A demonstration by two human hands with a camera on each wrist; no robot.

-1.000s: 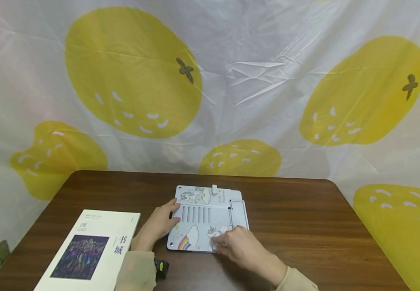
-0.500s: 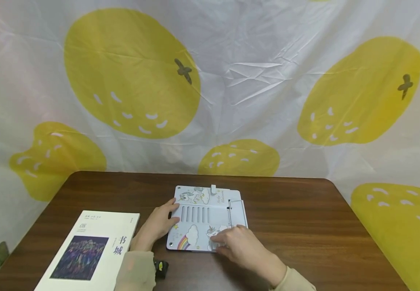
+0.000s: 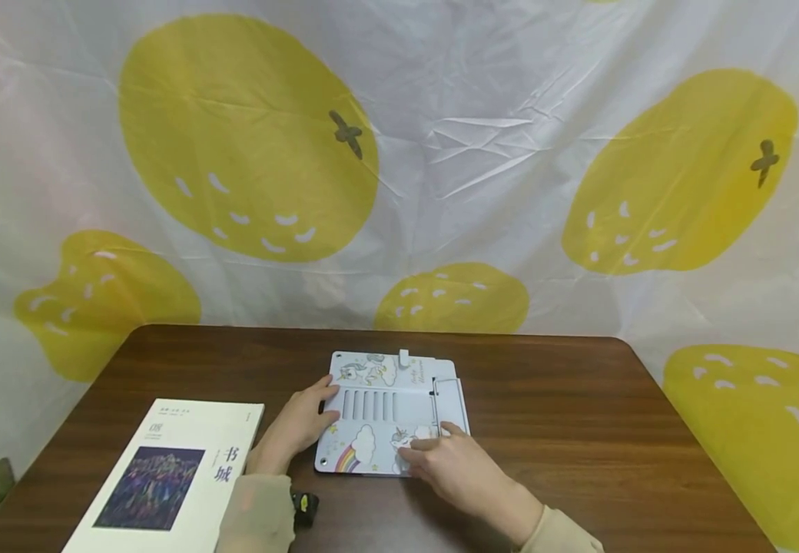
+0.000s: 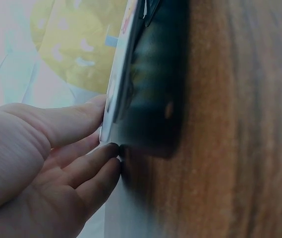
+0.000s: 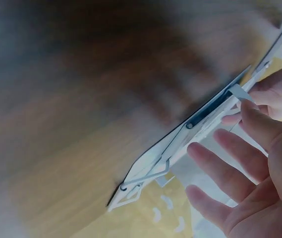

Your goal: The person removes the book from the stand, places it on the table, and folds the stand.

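Observation:
A white book stand (image 3: 416, 407) printed with unicorns and a rainbow lies on the table in the head view, with slots in its middle and a wire prop at its right side. My left hand (image 3: 299, 422) holds its left edge; in the left wrist view the thumb (image 4: 86, 116) rests against the panel and the other fingers come in below the edge. Over its near right corner is my right hand (image 3: 465, 472). In the right wrist view, the right thumb touches a small pale clip (image 5: 239, 92) on the edge, while the other fingers (image 5: 220, 168) spread apart.
A white book (image 3: 233, 426) with a dark picture on its cover lies left of the stand. Near my left sleeve is a small black object (image 3: 306, 508) with a yellow-green mark. Behind the brown table (image 3: 579, 430) hangs a fruit-patterned curtain (image 3: 475, 184).
My right hand's fingers have spread slightly, one shifting toward the wire prop. The left hand and the stand hold their places; the head view drifts a little.

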